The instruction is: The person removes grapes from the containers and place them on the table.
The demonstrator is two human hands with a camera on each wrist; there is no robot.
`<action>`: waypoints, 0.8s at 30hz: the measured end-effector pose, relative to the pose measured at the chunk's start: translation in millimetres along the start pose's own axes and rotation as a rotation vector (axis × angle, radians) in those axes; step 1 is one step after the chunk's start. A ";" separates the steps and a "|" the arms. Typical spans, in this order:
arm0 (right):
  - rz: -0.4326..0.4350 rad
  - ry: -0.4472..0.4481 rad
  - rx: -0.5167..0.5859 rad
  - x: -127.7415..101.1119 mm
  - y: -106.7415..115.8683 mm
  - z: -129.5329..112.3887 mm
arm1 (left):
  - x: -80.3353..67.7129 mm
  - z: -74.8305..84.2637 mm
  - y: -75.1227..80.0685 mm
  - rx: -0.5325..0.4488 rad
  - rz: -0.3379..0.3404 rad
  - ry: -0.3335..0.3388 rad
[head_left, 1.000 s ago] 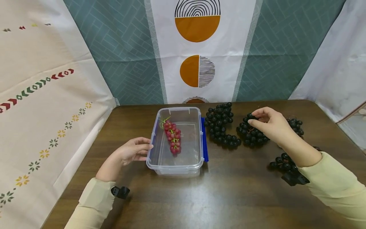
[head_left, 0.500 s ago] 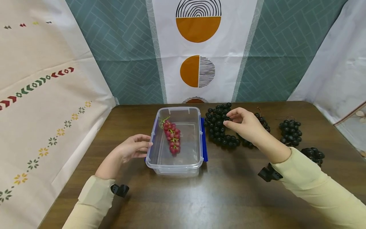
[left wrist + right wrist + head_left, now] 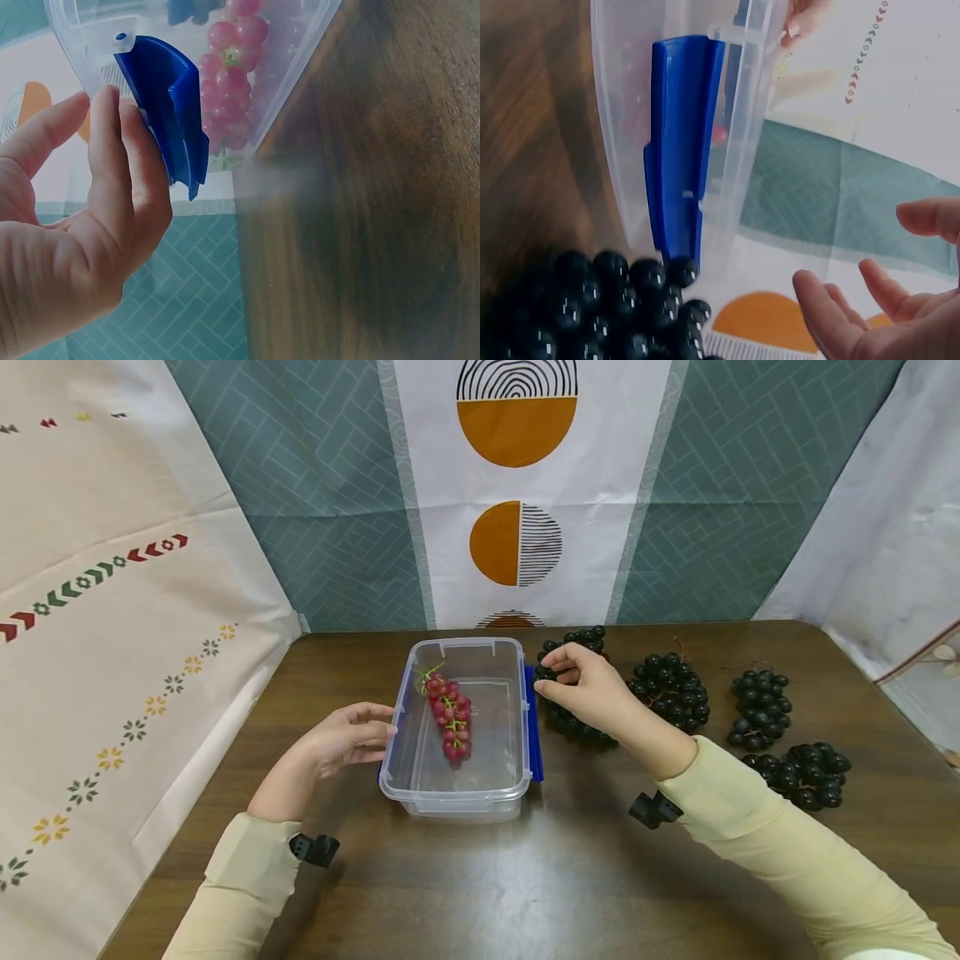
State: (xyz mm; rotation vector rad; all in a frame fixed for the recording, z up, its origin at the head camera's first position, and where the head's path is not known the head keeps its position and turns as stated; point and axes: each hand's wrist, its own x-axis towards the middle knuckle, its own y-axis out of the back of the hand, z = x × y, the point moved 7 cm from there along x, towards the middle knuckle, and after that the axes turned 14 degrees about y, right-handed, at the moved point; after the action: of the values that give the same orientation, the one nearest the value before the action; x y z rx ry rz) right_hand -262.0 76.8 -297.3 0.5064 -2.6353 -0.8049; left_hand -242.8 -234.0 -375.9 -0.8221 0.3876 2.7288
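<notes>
Just right of the clear plastic tub [image 3: 456, 781], the right hand [image 3: 588, 689] hovered over the nearest black grape bunch [image 3: 573, 725].
Its grip was loosely open, holding nothing; the left hand [image 3: 341, 747], fingers relaxed, rested against the tub's left side.

Head view looks down; both wrist views closely share the clear container [image 3: 457, 777].
</notes>
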 end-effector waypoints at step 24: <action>-0.123 0.087 -0.045 47.6 -71.2 -10.9 | -3.3 0.7 -0.8 -0.040 0.000 0.018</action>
State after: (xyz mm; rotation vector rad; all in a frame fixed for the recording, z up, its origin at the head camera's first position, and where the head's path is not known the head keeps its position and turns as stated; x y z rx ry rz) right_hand -282.6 -3.8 -320.3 0.6806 -2.5212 -0.8566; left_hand -240.2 -233.6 -373.6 -0.8573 0.3376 2.7392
